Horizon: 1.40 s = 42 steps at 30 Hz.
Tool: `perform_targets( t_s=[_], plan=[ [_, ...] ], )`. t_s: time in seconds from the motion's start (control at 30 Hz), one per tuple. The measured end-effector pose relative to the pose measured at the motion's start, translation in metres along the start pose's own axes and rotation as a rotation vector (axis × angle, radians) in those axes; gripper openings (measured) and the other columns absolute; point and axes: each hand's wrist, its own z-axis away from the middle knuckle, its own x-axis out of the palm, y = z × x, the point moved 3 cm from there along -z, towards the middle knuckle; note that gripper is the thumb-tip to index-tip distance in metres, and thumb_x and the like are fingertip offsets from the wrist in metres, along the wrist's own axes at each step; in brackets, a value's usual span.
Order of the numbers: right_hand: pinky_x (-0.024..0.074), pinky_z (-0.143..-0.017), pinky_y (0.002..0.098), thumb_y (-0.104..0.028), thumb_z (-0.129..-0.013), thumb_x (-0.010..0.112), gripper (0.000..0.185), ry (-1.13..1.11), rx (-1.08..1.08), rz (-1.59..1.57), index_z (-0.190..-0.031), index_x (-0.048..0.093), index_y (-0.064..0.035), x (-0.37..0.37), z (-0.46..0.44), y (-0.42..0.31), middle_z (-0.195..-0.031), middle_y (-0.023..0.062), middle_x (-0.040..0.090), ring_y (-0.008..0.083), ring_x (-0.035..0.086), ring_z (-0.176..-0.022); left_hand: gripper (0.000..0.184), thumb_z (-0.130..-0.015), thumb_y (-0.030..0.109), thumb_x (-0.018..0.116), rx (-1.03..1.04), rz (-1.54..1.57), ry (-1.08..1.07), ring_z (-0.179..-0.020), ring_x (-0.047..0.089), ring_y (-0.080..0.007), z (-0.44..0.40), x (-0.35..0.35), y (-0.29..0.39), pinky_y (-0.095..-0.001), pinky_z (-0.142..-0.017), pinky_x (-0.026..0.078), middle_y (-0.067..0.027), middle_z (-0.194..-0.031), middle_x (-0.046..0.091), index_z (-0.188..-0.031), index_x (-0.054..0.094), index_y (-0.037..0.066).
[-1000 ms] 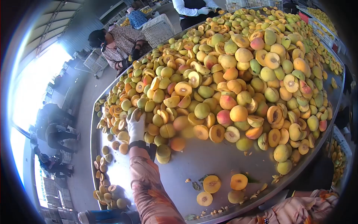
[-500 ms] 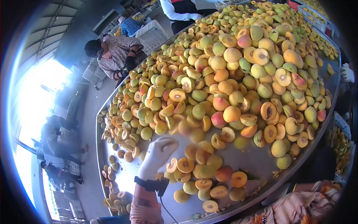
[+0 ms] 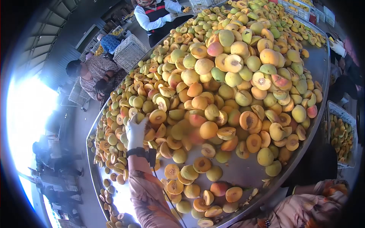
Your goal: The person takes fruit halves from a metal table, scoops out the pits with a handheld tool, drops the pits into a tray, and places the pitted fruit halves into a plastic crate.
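Observation:
My left hand (image 3: 136, 133), in a white glove with a dark band and small box at the wrist, reaches into the left part of a large heap of halved yellow-orange fruit (image 3: 203, 66). Its fingers are spread against the fruit at the heap's edge. Nearer to me, several loose fruit halves (image 3: 175, 187) lie on the metal table (image 3: 247, 171). My right hand is out of sight; only the patterned right sleeve (image 3: 304, 205) shows at the lower right.
Across the table stand a person in a patterned top (image 3: 95, 72) and a person in white sleeves (image 3: 152, 19). Another person's gloved hand (image 3: 337, 47) is at the right. A fruit-filled crate (image 3: 354, 125) stands beyond the table's right edge.
My left hand came back from the heap with fruit now lying nearer to me, then moved forward into the heap again. The view has turned to the right.

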Motion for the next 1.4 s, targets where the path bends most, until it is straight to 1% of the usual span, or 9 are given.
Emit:
perform_targets(
  t_s=[0.07,0.27,0.43,0.53,0.6,0.73,0.97,1.13,1.4],
  plan=[
    [0.0519,-0.091,0.0440,-0.042,-0.086,0.064,0.047,0.149,-0.068,0.009,-0.126,0.066,-0.0166,0.016,0.000,0.004,-0.117,0.0101,0.069,0.0294,0.066,-0.104,0.037,-0.089,0.018,0.079,0.148,0.027,0.114,-0.085,0.068,-0.0118,0.030,0.001,-0.005,-0.0294,-0.077,0.056,-0.0062,-0.100,0.076,-0.119,0.071,-0.002],
    [0.0487,-0.100,0.0456,-0.036,-0.085,0.068,0.048,0.312,-0.060,0.132,-0.129,0.066,-0.0172,0.010,0.008,-0.016,-0.128,0.0108,0.066,0.0325,0.062,-0.118,0.045,-0.083,0.018,0.079,0.197,-0.043,-0.107,-0.113,0.067,-0.0298,0.171,0.004,0.011,-0.0367,-0.099,0.052,-0.0132,-0.128,0.067,-0.126,0.070,0.005],
    [0.0463,-0.105,0.0467,-0.031,-0.085,0.067,0.046,0.374,-0.027,0.158,-0.128,0.066,-0.0144,0.017,0.012,-0.027,-0.131,0.0129,0.065,0.0364,0.060,-0.121,0.057,-0.091,0.040,0.072,0.523,-0.521,-0.256,-0.127,0.059,-0.0283,0.263,0.002,0.077,-0.0548,-0.106,0.043,-0.0142,-0.142,0.060,-0.139,0.062,0.011],
    [0.0471,-0.104,0.0472,-0.029,-0.085,0.067,0.042,0.227,-0.039,0.065,-0.123,0.067,-0.0105,0.027,0.005,-0.016,-0.125,0.0145,0.067,0.0372,0.063,-0.117,0.040,-0.092,0.030,0.076,0.003,0.331,-0.714,-0.101,0.069,-0.0174,0.230,-0.028,0.079,-0.0363,-0.089,0.053,-0.0120,-0.112,0.074,-0.122,0.072,0.003],
    [0.0488,-0.101,0.0473,-0.029,-0.085,0.066,0.039,0.151,-0.071,-0.007,-0.118,0.067,-0.0081,0.033,0.003,-0.007,-0.119,0.0164,0.068,0.0374,0.065,-0.112,0.024,-0.091,0.019,0.076,-0.034,0.432,-0.299,-0.075,0.068,-0.0144,0.182,-0.039,0.091,-0.0314,-0.071,0.055,-0.0074,-0.087,0.076,-0.104,0.076,-0.002],
    [0.0518,-0.090,0.0482,-0.028,-0.085,0.066,0.032,0.238,-0.188,0.016,-0.106,0.066,-0.0046,0.042,0.002,0.003,-0.103,0.0204,0.069,0.0379,0.067,-0.099,0.065,-0.082,0.028,0.085,0.221,-0.018,0.174,-0.114,0.065,-0.0275,0.064,-0.005,0.073,-0.0398,-0.095,0.052,-0.0177,-0.127,0.067,-0.131,0.060,-0.006],
    [0.0514,-0.076,0.0478,-0.027,-0.084,0.067,0.027,0.406,-0.343,-0.001,-0.097,0.060,-0.0049,0.061,0.011,0.022,-0.084,0.0182,0.066,0.0370,0.066,-0.080,0.069,-0.078,0.028,0.087,0.018,-0.345,0.040,-0.112,0.065,-0.0311,0.057,0.050,0.097,-0.0424,-0.095,0.051,-0.0205,-0.128,0.066,-0.130,0.056,-0.005],
    [0.0506,-0.058,0.0512,-0.020,-0.083,0.066,0.025,0.390,-0.170,-0.033,-0.100,0.060,-0.0033,0.034,0.037,-0.021,-0.074,0.0161,0.066,0.0384,0.067,-0.066,0.050,-0.080,0.022,0.086,0.131,0.077,0.179,-0.083,0.061,-0.0299,0.112,0.031,0.092,-0.0409,-0.081,0.051,-0.0173,-0.094,0.065,-0.105,0.051,-0.003],
    [0.0512,-0.060,0.0519,-0.041,-0.096,0.060,0.034,0.580,-0.234,0.033,-0.103,0.051,-0.0088,0.027,0.061,-0.068,-0.080,0.0169,0.067,0.0416,0.067,-0.070,0.027,-0.101,0.027,0.065,-0.378,1.237,-0.032,-0.091,0.066,-0.0218,0.321,-0.052,0.130,-0.0349,-0.078,0.059,-0.0101,-0.103,0.065,-0.112,0.062,0.003]
  ],
)
